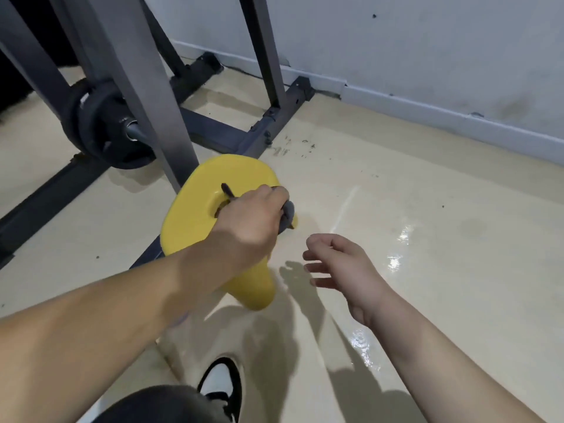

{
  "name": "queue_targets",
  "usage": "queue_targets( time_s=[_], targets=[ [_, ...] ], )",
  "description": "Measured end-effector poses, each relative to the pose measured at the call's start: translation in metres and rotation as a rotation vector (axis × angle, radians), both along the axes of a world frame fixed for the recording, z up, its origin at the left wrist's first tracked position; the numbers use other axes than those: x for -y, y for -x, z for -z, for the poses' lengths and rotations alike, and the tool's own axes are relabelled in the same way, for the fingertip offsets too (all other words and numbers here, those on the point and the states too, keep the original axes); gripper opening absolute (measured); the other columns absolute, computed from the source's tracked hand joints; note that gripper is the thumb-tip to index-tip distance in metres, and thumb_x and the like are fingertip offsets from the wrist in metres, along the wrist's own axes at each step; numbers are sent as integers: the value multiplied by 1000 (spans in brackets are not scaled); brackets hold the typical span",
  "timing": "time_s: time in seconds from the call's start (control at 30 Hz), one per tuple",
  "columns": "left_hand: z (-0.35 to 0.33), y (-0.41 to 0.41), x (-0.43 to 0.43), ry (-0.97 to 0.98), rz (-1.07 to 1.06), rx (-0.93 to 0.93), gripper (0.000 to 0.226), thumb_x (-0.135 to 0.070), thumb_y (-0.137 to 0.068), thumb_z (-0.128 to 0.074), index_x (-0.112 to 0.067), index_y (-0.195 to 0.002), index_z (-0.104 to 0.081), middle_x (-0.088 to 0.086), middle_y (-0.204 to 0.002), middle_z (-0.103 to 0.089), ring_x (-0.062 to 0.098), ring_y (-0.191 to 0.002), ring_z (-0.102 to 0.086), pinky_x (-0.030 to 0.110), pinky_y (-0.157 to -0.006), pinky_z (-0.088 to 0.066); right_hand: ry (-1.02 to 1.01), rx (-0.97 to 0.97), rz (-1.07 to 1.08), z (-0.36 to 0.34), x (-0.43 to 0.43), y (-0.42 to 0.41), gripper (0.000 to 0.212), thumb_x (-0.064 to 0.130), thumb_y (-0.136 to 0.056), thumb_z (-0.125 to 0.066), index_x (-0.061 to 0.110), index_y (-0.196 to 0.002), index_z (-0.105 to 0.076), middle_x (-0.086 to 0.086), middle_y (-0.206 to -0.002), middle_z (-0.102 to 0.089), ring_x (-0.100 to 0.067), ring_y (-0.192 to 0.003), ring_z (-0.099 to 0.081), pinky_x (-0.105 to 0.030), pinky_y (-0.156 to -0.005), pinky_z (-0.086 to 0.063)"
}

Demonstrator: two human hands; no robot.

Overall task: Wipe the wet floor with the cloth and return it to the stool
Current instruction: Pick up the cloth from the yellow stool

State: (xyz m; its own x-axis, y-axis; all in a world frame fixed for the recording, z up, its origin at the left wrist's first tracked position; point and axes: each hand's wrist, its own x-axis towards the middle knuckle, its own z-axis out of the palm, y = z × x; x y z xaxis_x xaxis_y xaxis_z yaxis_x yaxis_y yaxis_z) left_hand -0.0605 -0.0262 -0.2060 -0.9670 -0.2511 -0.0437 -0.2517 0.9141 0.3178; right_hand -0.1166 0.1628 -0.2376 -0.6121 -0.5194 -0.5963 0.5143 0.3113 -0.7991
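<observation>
A yellow plastic stool (195, 206) stands on the cream floor in the middle of the view. My left hand (250, 221) rests over its seat, fingers closed around a grey cloth (288, 216); bits of the cloth poke out past my fingers at the seat's right edge and near the seat's centre hole. My right hand (338, 264) hovers to the right of the stool, open, fingers spread, holding nothing. Wet glossy patches (393, 257) shine on the floor to the right of that hand, and another wet patch (361, 340) lies nearer me.
A dark steel gym rack (225, 132) with black weight plates (100, 126) stands behind and left of the stool. A white wall with a skirting board (427, 108) runs along the back right. My black-and-white shoe (221, 383) is at the bottom.
</observation>
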Motion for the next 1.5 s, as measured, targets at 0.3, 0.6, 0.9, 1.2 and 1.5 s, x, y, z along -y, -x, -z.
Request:
queue_targets(
  time_s=[0.3, 0.6, 0.9, 1.2, 1.5],
  targets=[
    [-19, 54, -161, -450, 40, 139, 19, -22, -101, -47, -29, -86, -56, -8, -78, -66, 6, -75, -60, 19, -66, -43, 98, -20, -132, -12, -150, 35, 24, 16, -89, -72, 20, -113, -72, -20, -100, -70, -40, -95, -68, -44, -90, -54],
    [-36, 88, -220, -420, 63, 637, 43, -47, -68, -90, -21, -96, -71, -1, -92, -77, 17, -81, -74, 36, -74, -64, -155, -186, 305, 16, -230, 80, 29, 27, -84, -59, -2, -86, -59, -2, -72, -57, -20, -65, -51, -33, -65, -39],
    [-86, 103, -231, -353, -83, 409, 15, -11, -77, -76, -6, -90, -72, 1, -77, -68, 21, -74, -61, 33, -68, -51, -25, -135, 480, 4, -270, 91, 18, 29, -90, -65, 12, -93, -63, -2, -76, -66, -21, -61, -56, -26, -52, -42],
    [-35, 147, -224, -354, -58, 138, 12, -23, -105, -50, -21, -104, -62, 0, -100, -68, 20, -96, -63, 27, -75, -49, -126, -91, 267, 45, -257, 103, 28, 36, -104, -50, 10, -102, -59, -6, -102, -69, -22, -86, -65, -33, -72, -50],
    [113, 225, -209, -255, 167, 322, 15, -25, -105, -47, -22, -90, -47, 3, -87, -61, 26, -86, -57, 34, -71, -41, -475, -94, 351, 122, -272, 146, 3, 15, -86, -54, 15, -85, -52, -3, -79, -56, -21, -68, -48, -30, -59, -36]
  ],
)
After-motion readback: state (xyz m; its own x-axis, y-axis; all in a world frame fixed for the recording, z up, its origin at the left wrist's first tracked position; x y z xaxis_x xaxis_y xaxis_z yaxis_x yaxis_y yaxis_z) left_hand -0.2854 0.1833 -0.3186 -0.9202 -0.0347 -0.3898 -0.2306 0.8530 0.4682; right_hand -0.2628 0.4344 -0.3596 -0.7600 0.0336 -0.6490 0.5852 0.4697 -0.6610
